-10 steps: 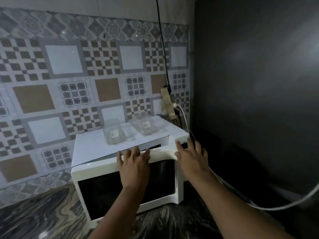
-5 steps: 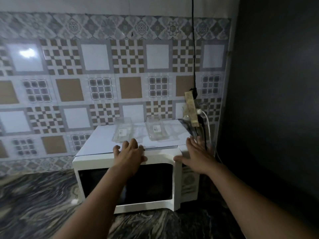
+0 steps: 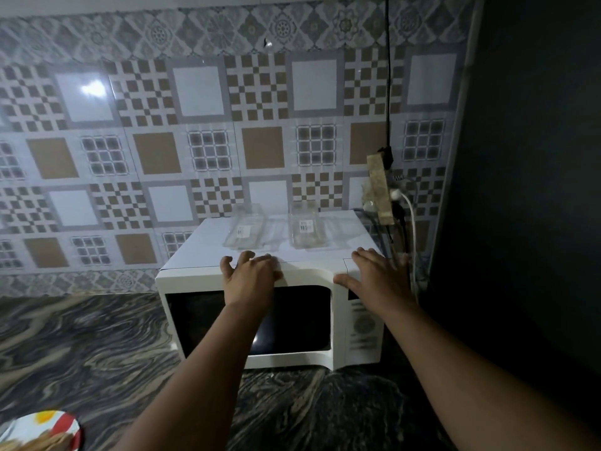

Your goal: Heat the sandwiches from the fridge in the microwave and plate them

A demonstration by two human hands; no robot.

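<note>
The left hand [image 3: 250, 278] lies flat with fingers spread on the top front edge of the microwave [image 3: 270, 304], above its dark door window; the right hand [image 3: 377, 278] rests likewise, fingers straight and spread, on the top right corner over the control panel. Neither holds anything. The white microwave sits on a marbled dark countertop [image 3: 81, 346], its door facing near, its long axis running left to right. On its top, far of the hands, two clear plastic containers [image 3: 247, 231] stand side by side, apparently empty, though blur hides it. A power strip [image 3: 379, 190] hangs far right; a plate [image 3: 42, 431] shows near left.
</note>
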